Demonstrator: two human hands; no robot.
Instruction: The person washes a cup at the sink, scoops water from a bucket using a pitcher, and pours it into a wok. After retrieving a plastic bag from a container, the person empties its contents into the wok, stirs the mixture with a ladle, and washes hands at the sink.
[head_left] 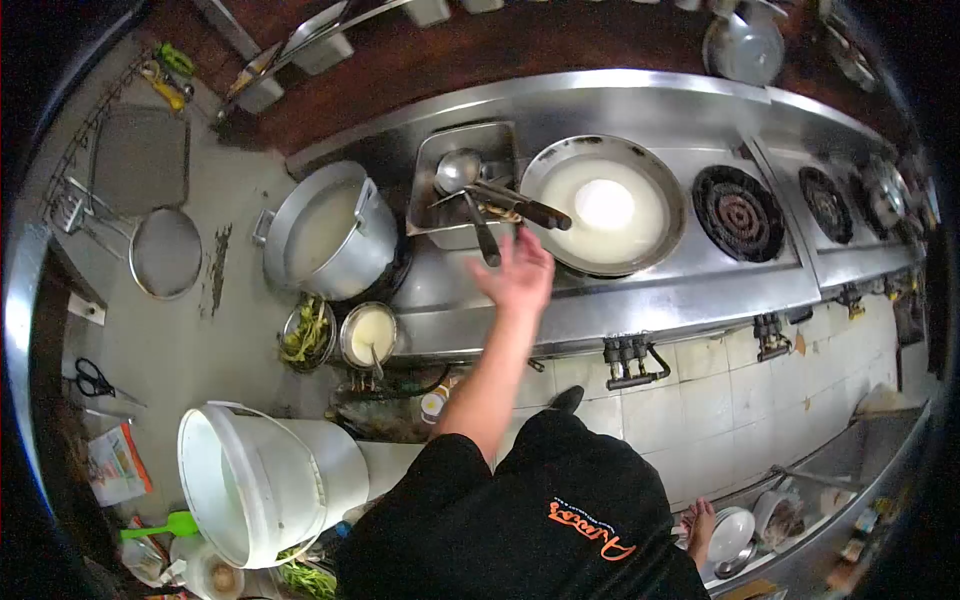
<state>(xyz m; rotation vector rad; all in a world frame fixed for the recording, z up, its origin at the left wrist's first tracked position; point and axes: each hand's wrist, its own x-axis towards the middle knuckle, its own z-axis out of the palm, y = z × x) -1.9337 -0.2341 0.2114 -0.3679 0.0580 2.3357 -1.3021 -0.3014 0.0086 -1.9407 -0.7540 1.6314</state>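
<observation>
My left hand (522, 272) reaches over the front of the stove with its fingers spread and nothing in it. Just beyond its fingertips are the dark handles of utensils, among them a ladle (459, 171), resting in a rectangular metal pan (430, 160). To the right of that hand a wide round pan (672, 190) holds pale liquid with a bright glare on it. Low in the view, beside the dark shirt, my right hand (699, 524) hangs near a stack of white plates (733, 533); what its fingers do is too small to tell.
A large pot (376, 235) of cloudy liquid stands left of the metal pan. Bowls of greens (308, 335) and cream-coloured sauce (370, 335) sit before it. A white bucket (335, 470) is at lower left. Burners (740, 212) line the right side.
</observation>
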